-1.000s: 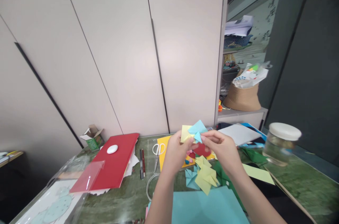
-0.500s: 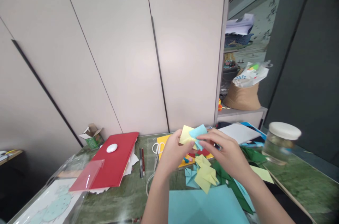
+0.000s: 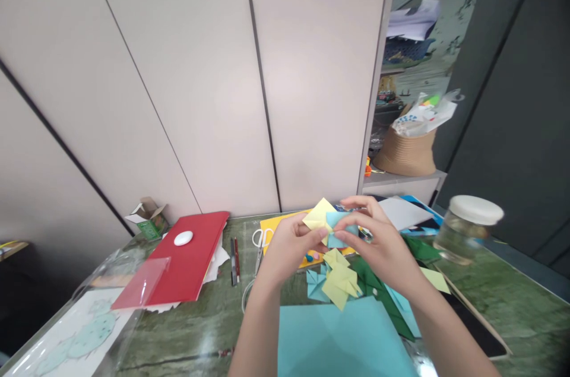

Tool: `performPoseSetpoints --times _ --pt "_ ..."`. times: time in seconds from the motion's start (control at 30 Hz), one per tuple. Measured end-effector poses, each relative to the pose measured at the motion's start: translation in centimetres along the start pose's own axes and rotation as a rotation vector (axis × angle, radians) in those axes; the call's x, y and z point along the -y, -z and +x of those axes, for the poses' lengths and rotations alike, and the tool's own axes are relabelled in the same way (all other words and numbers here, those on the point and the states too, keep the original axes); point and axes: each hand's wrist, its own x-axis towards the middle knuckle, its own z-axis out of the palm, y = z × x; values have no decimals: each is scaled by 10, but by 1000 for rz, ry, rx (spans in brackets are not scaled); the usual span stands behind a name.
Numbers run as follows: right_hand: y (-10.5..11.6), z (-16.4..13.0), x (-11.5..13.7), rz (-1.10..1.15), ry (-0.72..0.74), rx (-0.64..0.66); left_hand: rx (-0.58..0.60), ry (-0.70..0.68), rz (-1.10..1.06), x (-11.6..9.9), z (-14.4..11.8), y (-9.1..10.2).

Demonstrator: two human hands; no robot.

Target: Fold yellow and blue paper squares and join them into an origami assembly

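My left hand (image 3: 288, 246) pinches a folded yellow paper piece (image 3: 321, 214) between thumb and fingers. A folded blue paper piece (image 3: 338, 221) meets it at the right, and my right hand (image 3: 371, 234) pinches that one. The two pieces touch or overlap; whether they are joined I cannot tell. Just below, on the table, lie several folded yellow pieces (image 3: 342, 282) and a folded blue piece (image 3: 316, 287). Nearer me is a large blue paper sheet (image 3: 338, 341).
White-handled scissors (image 3: 258, 252) lie left of my hands, beside pens (image 3: 235, 261) and a red folder (image 3: 187, 258). A lidded jar (image 3: 465, 234) stands at the right. A black tablet-like panel (image 3: 476, 326) lies by my right forearm. Cabinet doors (image 3: 214, 80) rise behind the table.
The yellow piece has turned so a corner points up, and the blue piece now sits lower and flatter beside it. My right fingers have spread more. The whole view has shifted slightly.
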Motion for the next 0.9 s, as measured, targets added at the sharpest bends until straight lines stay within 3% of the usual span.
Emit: performPoseSetpoints --times 0.47,0.9 --pt "-7 0 7 -35 28 42 -9 56 63 2 1 5" --pt "-9 0 5 -24 -19 14 -19 -11 8 -1 0 3"
